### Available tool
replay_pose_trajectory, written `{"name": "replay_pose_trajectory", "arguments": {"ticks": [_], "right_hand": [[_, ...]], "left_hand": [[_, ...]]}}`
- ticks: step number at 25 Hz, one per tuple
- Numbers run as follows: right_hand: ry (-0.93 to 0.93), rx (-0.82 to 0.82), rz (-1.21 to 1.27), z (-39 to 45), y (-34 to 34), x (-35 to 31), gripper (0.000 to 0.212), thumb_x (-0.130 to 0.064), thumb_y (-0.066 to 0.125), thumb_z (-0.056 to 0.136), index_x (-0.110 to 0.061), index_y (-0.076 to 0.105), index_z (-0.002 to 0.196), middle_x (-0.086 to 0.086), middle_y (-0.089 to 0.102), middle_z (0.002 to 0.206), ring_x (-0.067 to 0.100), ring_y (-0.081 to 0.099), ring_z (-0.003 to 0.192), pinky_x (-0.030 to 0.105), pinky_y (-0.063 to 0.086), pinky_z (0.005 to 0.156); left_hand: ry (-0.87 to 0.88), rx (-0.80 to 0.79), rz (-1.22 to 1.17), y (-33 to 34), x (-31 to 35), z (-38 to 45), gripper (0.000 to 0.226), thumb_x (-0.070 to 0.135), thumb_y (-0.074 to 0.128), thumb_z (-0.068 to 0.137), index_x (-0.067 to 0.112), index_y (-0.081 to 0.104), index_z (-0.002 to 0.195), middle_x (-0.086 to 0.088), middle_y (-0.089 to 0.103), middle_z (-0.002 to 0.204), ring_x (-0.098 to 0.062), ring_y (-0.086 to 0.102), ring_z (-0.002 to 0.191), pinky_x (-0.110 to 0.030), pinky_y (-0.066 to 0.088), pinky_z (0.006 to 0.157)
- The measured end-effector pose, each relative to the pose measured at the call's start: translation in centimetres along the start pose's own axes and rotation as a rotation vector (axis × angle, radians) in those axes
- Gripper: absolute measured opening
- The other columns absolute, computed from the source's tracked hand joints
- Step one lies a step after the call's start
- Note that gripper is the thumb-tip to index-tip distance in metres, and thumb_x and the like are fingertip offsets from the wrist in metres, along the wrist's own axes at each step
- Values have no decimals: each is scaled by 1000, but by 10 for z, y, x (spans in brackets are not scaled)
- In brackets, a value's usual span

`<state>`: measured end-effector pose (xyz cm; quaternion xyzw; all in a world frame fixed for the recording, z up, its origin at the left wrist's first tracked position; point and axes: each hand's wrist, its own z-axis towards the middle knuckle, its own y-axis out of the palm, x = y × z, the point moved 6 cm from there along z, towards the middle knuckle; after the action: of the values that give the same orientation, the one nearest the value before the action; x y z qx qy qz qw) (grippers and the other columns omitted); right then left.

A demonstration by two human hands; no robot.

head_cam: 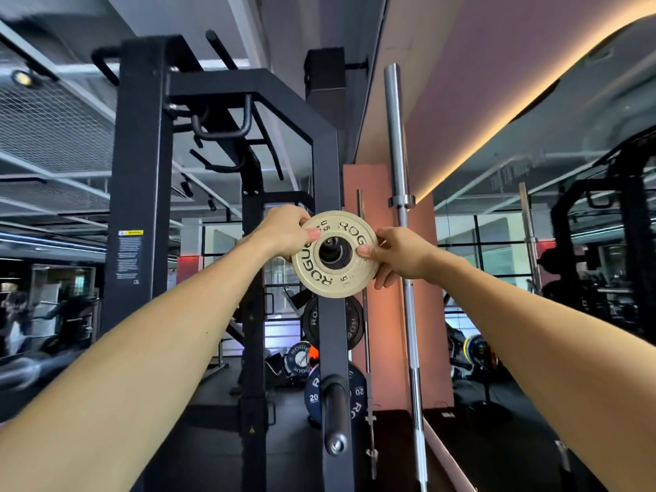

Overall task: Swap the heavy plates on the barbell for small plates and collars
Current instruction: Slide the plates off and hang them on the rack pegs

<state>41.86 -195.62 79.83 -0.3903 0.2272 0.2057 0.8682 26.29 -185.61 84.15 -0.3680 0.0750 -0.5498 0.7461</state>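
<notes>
Your left hand (284,231) and right hand (397,255) both pinch the small plate (333,253) by its opposite edges. A storage peg shows through its hole, between your thumbs.

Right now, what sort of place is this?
A gym, by the look of it: both hands hold a small weight plate at a black rack, heavier plates hang below, and a barbell stands upright.
</notes>
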Motion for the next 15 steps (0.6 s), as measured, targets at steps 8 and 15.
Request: {"name": "replay_pose_trajectory", "arguments": {"ticks": [8, 15], "right_hand": [[-14, 50, -17, 70, -1, 16, 24, -23, 57, 97, -2, 51, 106, 17, 64, 72, 27, 64, 51, 33, 57, 48], [-34, 95, 8, 118, 11, 65, 25, -27, 58, 96, -4, 52, 105, 20, 66, 75, 32, 65, 56, 37, 57, 53]], "left_hand": [[13, 80, 19, 12, -30, 64, 23, 29, 61, 93, 16, 67, 111, -10, 67, 105, -22, 59, 81, -22, 40, 55], [14, 149, -37, 57, -66, 105, 19, 30, 59, 95, 19, 62, 110, -10, 66, 106, -26, 59, 90, -32, 45, 76]]}}
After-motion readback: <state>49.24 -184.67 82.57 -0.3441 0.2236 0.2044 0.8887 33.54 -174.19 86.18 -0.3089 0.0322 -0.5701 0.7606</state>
